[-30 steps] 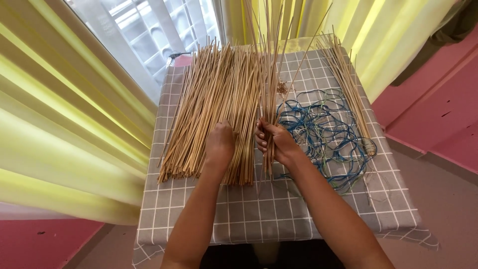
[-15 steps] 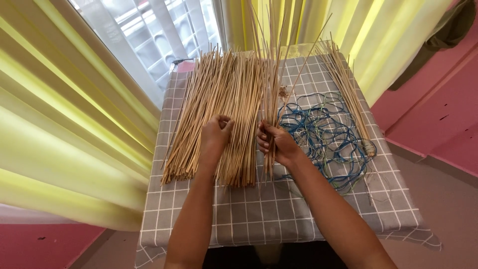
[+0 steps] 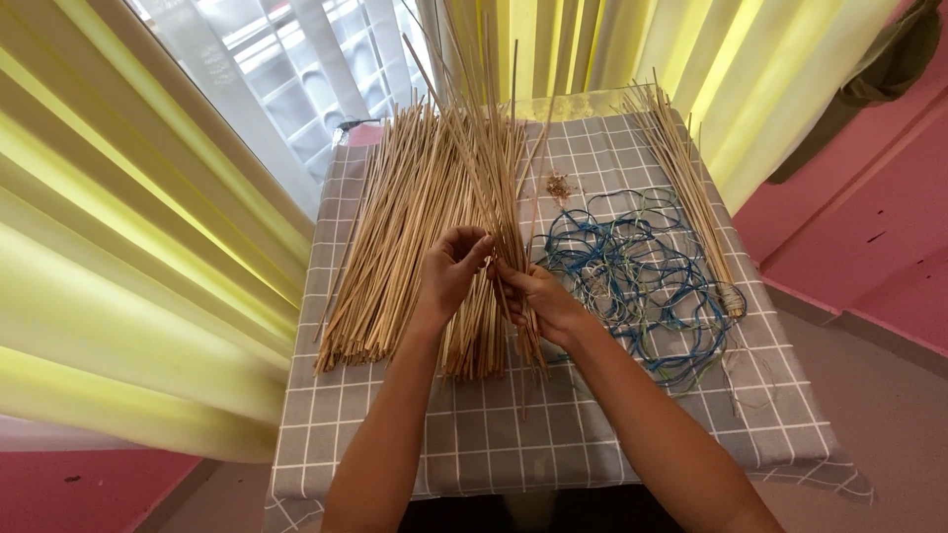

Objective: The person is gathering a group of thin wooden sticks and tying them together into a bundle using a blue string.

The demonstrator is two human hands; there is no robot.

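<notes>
Head view, looking down on a small worktop (image 3: 494, 444) under a grey checked cloth. Left hand (image 3: 449, 271) raised just above the big pile of thin sticks (image 3: 405, 237), fingers curled, fingertips meeting a few upright sticks. Right hand (image 3: 538, 296) just beside it, grip pinched around a small bundle of sticks (image 3: 494, 148) held near vertical, lower ends resting among the pile, tops fanning toward the window. Left grip apparently pressing on one or two stalks of that same bundle; exactly how many, hard to tell.

To the right, touching the edge of the pile: tangle of blue cord (image 3: 637, 276), loose loops with some green strands. Farther right, well apart from the hands: second, narrower row of sticks (image 3: 686, 188) lying along the cloth edge. Small brown scrap heap (image 3: 559, 186) between pile and cord. Yellow curtain (image 3: 128, 257) close on the left.

Judged advice for sorting or gathering well: keep the right pinch low and firm so the bundle stays together; draw single sticks with the left fingertips rather than the whole palm; tap lower ends level on the cloth; keep the bundle clear of the cord to avoid snagging; watch the long tops near the curtain.
</notes>
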